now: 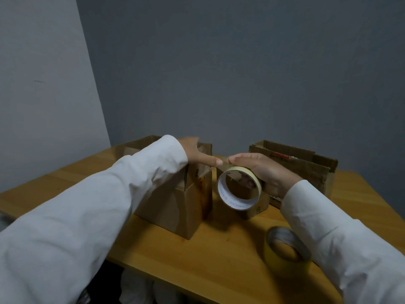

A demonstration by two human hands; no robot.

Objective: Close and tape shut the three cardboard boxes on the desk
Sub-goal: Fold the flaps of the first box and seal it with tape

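Three cardboard boxes [175, 202] [256, 202] [306, 170], two tape rolls [238, 189] [287, 251], two hands [197, 153] [263, 172].

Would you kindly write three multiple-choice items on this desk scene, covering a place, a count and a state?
1. Where is the second, yellow tape roll?
A. lying on the wooden desk
B. on a box
C. on the floor

2. How many tape rolls show?
A. one
B. two
C. four

3. What does the right hand do?
A. rests flat
B. grips the pale, white-cored tape roll
C. points upward

Answers: 1 A, it lies near the desk's front edge; 2 B, one held, one lying; 3 B, fingers pass through its core.
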